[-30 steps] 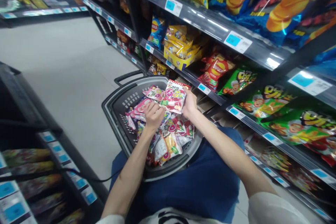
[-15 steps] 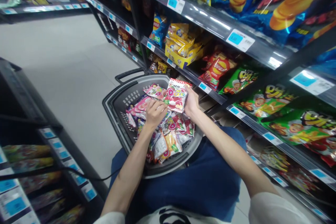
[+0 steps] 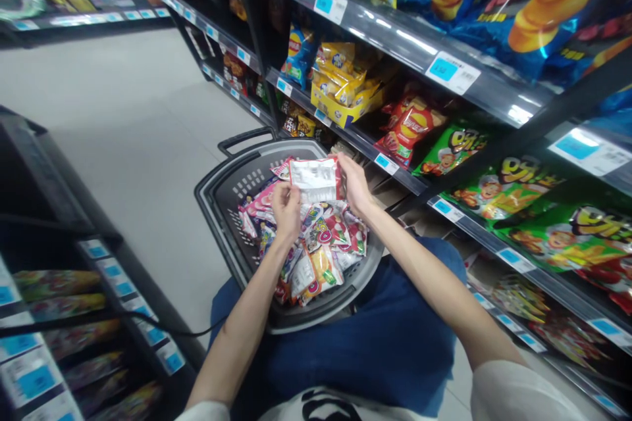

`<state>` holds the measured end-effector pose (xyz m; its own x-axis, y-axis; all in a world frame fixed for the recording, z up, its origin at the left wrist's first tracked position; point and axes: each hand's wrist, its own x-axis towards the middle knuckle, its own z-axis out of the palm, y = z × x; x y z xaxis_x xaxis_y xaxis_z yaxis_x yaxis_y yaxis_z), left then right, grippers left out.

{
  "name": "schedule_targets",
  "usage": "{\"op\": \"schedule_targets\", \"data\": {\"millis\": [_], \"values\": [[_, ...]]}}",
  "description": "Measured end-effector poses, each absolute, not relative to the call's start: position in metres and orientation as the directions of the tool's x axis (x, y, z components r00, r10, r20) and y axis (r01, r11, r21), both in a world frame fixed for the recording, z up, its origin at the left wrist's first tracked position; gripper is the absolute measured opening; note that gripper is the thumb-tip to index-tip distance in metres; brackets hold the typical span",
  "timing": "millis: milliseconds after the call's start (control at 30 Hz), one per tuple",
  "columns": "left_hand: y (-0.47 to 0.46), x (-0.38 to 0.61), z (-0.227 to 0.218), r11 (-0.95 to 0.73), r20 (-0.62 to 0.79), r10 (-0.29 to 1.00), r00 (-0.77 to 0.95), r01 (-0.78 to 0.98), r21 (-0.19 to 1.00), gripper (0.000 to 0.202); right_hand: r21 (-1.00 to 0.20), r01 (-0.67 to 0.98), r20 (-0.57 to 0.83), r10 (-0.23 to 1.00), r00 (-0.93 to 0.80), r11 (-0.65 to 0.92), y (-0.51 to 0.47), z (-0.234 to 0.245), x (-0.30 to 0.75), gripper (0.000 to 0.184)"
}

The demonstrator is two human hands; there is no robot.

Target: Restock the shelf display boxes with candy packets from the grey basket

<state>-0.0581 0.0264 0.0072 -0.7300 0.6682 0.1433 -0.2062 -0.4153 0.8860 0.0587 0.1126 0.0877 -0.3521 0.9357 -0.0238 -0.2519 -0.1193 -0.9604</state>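
Snack packet (image 3: pixel 315 179) flat, glossy crinkled plastic, pale back up; left hand (image 3: pixel 286 207), right hand (image 3: pixel 354 185) grips clamped on its edges

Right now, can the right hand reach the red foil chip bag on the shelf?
Probably yes: the red foil chip bag sits close by with nothing between, but the right hand and left hand both grip the white-backed snack packet.

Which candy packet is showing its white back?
The candy packet held between the left hand and right hand, above the basket. The other packets lie in the basket showing colourful fronts.
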Motion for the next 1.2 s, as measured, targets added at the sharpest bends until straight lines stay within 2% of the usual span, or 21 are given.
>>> {"op": "schedule_targets", "data": {"millis": [100, 200, 300, 433, 533, 667, 767, 867, 933, 1033, 1100, 1200], "values": [[0.032, -0.062, 0.008, -0.330, -0.140, 0.778, -0.612, -0.588, 0.739, 0.050, -0.959, -0.232, -0.048, 0.899, -0.436, -0.164, 0.106, 0.092, 0.060, 0.043], [0.031, -0.066, 0.009, -0.277, -0.233, 0.805, -0.546, -0.693, 0.666, 0.049, -0.961, -0.202, -0.111, 0.933, -0.342, -0.188, 0.106, 0.094, 0.062, 0.041], [0.029, -0.070, 0.010, -0.283, -0.221, 0.799, -0.559, -0.674, 0.682, 0.046, -0.954, -0.197, -0.171, 0.948, -0.268, -0.228, 0.108, 0.094, 0.062, 0.032], [0.029, -0.073, 0.010, -0.309, -0.207, 0.772, -0.601, -0.639, 0.704, 0.044, -0.928, -0.214, -0.241, 0.928, -0.283, -0.306, 0.107, 0.096, 0.060, 0.021], [0.029, -0.074, 0.012, -0.343, -0.178, 0.752, -0.634, -0.607, 0.717, 0.037, -0.888, -0.225, -0.326, 0.894, -0.308, -0.401, 0.104, 0.101, 0.058, 0.023], [0.026, -0.074, 0.015, -0.325, -0.123, 0.836, -0.535, -0.663, 0.675, 0.021, -0.808, -0.287, -0.438, 0.850, -0.292, -0.515, 0.106, 0.109, 0.060, 0.012], [0.028, -0.070, 0.013, -0.304, -0.122, 0.858, -0.498, -0.685, 0.662, 0.030, -0.755, -0.339, -0.488, 0.826, -0.280, -0.561, 0.111, 0.115, 0.064, 0.016], [0.034, -0.065, 0.006, -0.267, -0.161, 0.816, -0.555, -0.609, 0.747, 0.036, -0.716, -0.359, -0.500, 0.799, -0.334, -0.598, 0.113, 0.121, 0.068, 0.019], [0.037, -0.063, 0.000, -0.259, -0.139, 0.780, -0.610, -0.517, 0.816, 0.043, -0.716, -0.380, -0.454, 0.803, -0.385, -0.586, 0.112, 0.123, 0.068, 0.024], [0.037, -0.064, -0.006, -0.260, -0.032, 0.772, -0.634, -0.362, 0.895, 0.057, -0.782, -0.357, -0.359, 0.838, -0.411, -0.511, 0.110, 0.124, 0.066, 0.017], [0.036, -0.066, -0.007, -0.273, 0.024, 0.777, -0.629, -0.302, 0.913, 0.062, -0.835, -0.291, -0.349, 0.858, -0.376, -0.467, 0.109, 0.122, 0.064, 0.014], [0.035, -0.067, -0.007, -0.302, 0.065, 0.773, -0.631, -0.276, 0.913, 0.066, -0.882, -0.196, -0.363, 0.882, -0.301, -0.429, 0.111, 0.118, 0.062, 0.025]]}}
